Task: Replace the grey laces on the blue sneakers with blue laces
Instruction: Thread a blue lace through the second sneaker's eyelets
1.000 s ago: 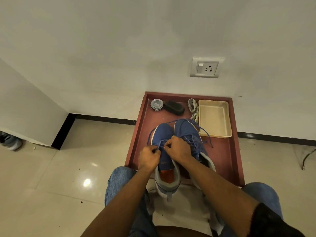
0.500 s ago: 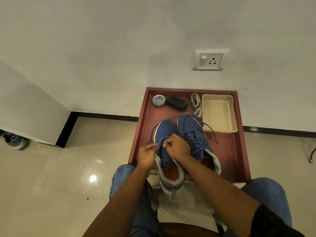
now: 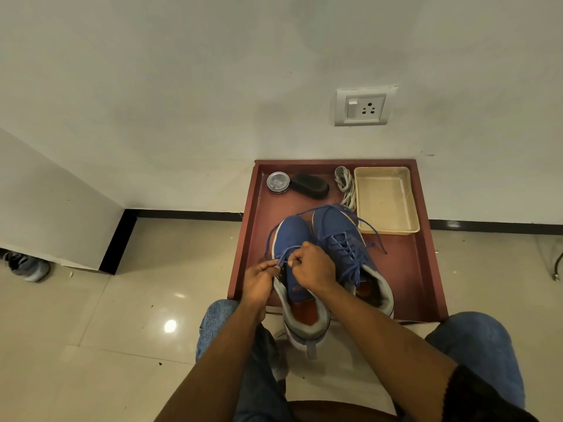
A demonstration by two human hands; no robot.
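Two blue sneakers stand side by side on a red-brown tray [image 3: 426,269], toes toward the wall. The right sneaker [image 3: 344,236] is laced with a blue lace, its ends trailing loose. Over the eyelets of the left sneaker [image 3: 292,233] my left hand [image 3: 259,280] pinches a blue lace [image 3: 285,252] and my right hand [image 3: 313,266] pinches it from the other side. The lace loops out around the left sneaker's toe. The eyelets under my hands are hidden. A bundle of grey laces [image 3: 345,185] lies at the tray's back.
A round tin [image 3: 277,182], a black brush [image 3: 310,185] and a beige plastic tray [image 3: 385,199] sit at the back of the red-brown tray. My knees in jeans flank the near edge. Another shoe [image 3: 27,264] lies far left on the tiled floor.
My hands have stayed over the left sneaker's eyelets, working the blue lace with small motions. The camera tilted slightly, shifting the tray in view.
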